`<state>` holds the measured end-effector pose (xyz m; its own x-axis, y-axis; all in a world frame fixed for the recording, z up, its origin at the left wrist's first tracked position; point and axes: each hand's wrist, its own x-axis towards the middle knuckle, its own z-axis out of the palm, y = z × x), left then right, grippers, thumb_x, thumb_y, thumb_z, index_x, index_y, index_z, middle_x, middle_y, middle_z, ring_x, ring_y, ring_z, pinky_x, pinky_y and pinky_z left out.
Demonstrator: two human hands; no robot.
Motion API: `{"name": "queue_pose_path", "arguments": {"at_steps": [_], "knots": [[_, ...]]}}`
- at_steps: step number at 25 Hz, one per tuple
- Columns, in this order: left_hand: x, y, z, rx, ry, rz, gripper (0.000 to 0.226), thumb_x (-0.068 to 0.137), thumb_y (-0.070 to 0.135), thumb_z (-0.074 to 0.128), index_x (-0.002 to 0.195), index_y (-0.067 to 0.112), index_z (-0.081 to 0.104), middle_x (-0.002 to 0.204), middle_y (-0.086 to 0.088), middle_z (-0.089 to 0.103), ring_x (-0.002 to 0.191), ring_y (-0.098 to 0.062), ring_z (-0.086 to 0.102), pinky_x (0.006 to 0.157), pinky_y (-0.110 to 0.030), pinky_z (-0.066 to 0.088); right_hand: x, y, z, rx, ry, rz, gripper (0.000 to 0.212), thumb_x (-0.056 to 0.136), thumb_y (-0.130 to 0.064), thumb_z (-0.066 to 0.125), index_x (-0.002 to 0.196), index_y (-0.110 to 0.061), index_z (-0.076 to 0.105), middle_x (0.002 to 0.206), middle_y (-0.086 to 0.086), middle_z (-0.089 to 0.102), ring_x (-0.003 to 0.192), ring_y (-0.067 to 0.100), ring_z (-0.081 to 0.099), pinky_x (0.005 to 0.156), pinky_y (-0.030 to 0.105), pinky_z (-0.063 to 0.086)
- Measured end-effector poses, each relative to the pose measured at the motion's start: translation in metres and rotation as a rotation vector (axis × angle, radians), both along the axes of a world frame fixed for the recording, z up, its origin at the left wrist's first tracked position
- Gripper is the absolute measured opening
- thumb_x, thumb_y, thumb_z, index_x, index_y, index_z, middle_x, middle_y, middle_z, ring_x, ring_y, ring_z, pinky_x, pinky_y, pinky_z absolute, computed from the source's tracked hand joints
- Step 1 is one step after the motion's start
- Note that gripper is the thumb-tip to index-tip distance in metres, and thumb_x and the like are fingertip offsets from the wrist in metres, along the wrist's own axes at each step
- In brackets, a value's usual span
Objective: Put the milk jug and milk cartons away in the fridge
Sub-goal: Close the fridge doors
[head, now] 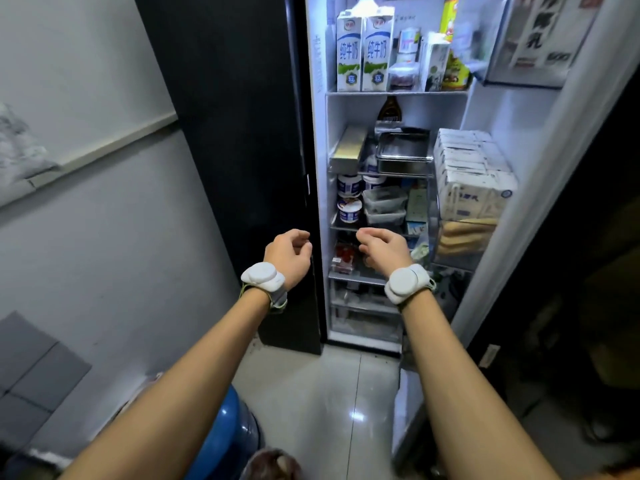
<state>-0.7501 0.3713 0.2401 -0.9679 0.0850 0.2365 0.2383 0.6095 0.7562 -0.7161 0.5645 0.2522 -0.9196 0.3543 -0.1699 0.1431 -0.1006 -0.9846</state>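
Note:
The fridge (320, 140) stands open in front of me, its door (540, 174) swung out to the right. Two tall white milk cartons (363, 51) with blue writing stand side by side on the top shelf, a smaller white carton (434, 62) to their right. No milk jug shows clearly. My left hand (289, 256) and my right hand (382, 249) are raised side by side before the middle shelves, fingers loosely curled and apart, holding nothing. Each wrist wears a white band.
Middle shelves hold a metal tray (403, 150), yoghurt tubs (349, 197) and clear boxes (384, 206). The door rack holds a stack of white packs (471, 171) and bread (460, 237). A blue water bottle (225, 438) stands on the tiled floor at lower left, beside a grey wall.

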Motion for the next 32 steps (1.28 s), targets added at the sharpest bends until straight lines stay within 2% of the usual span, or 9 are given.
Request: {"name": "queue_pose_path", "arguments": {"at_steps": [4,10,13,16,19,22,26,29,32], "knots": [[0.040,0.016,-0.013,-0.005,0.014,-0.120,0.029,0.092,0.025,0.061,0.119,0.016,0.067,0.108,0.001,0.074,0.093,-0.011,0.068,0.086,-0.022,0.050,0.056,0.010,-0.011,0.008,-0.005,-0.115,0.006,0.094,-0.022,0.071,0.099,-0.019,0.072,0.118,0.011,0.075,0.112,0.023,0.070,0.091,0.033,0.054],[0.088,0.066,-0.027,-0.031,-0.011,-0.275,0.021,0.092,0.027,0.061,0.109,0.016,0.069,0.092,0.002,0.072,0.084,-0.014,0.067,0.076,-0.022,0.049,0.134,0.052,-0.021,0.023,0.009,-0.303,0.002,0.090,-0.022,0.075,0.088,-0.021,0.075,0.105,0.012,0.077,0.099,0.021,0.071,0.075,0.027,0.049],[0.104,0.089,-0.032,-0.043,-0.014,-0.343,0.019,0.092,0.029,0.060,0.106,0.018,0.067,0.085,0.008,0.066,0.079,-0.010,0.062,0.071,-0.020,0.044,0.164,0.077,-0.020,0.070,0.002,-0.364,0.020,0.092,-0.033,0.073,0.096,-0.014,0.078,0.096,0.009,0.076,0.090,0.019,0.071,0.074,0.027,0.050],[0.117,0.109,-0.036,-0.036,-0.030,-0.416,0.020,0.092,0.032,0.060,0.104,0.017,0.066,0.087,0.007,0.068,0.079,-0.012,0.064,0.072,-0.023,0.048,0.188,0.101,-0.011,0.114,0.026,-0.550,0.032,0.090,-0.045,0.072,0.089,-0.013,0.077,0.085,0.002,0.077,0.078,0.016,0.071,0.071,0.030,0.054],[0.125,0.117,-0.038,-0.053,-0.032,-0.450,0.020,0.092,0.034,0.059,0.104,0.018,0.065,0.090,0.004,0.071,0.080,-0.012,0.065,0.074,-0.024,0.049,0.195,0.117,-0.001,0.208,0.058,-0.689,0.040,0.081,-0.051,0.077,0.101,-0.017,0.072,0.090,0.003,0.078,0.090,0.022,0.075,0.088,0.042,0.061],[0.129,0.122,-0.038,-0.065,-0.033,-0.500,0.017,0.092,0.030,0.059,0.105,0.019,0.064,0.089,0.006,0.068,0.080,-0.013,0.064,0.074,-0.023,0.047,0.196,0.117,0.008,0.259,0.083,-0.656,0.039,0.078,-0.048,0.080,0.110,-0.026,0.075,0.101,-0.002,0.078,0.101,0.019,0.074,0.100,0.044,0.058],[0.129,0.126,-0.040,-0.087,-0.068,-0.564,0.019,0.094,0.030,0.059,0.107,0.017,0.065,0.093,0.004,0.068,0.081,-0.012,0.063,0.073,-0.022,0.046,0.193,0.115,0.008,0.241,0.086,-0.651,0.051,0.066,-0.057,0.082,0.106,-0.026,0.079,0.101,-0.006,0.080,0.101,0.017,0.075,0.100,0.044,0.059],[0.130,0.132,-0.045,-0.091,-0.086,-0.587,0.017,0.094,0.026,0.059,0.106,0.016,0.065,0.088,0.005,0.067,0.076,-0.009,0.062,0.064,-0.012,0.045,0.187,0.112,0.006,0.246,0.089,-0.620,0.061,0.056,-0.065,0.081,0.103,-0.026,0.080,0.097,-0.004,0.081,0.099,0.019,0.076,0.098,0.044,0.060],[0.128,0.138,-0.048,-0.071,-0.144,-0.634,0.016,0.094,0.026,0.059,0.103,0.015,0.065,0.087,-0.002,0.071,0.082,-0.019,0.068,0.074,-0.029,0.057,0.176,0.103,0.004,0.248,0.106,-0.571,0.050,0.067,-0.054,0.087,0.106,-0.023,0.080,0.099,-0.002,0.081,0.100,0.017,0.076,0.100,0.043,0.058]]}}
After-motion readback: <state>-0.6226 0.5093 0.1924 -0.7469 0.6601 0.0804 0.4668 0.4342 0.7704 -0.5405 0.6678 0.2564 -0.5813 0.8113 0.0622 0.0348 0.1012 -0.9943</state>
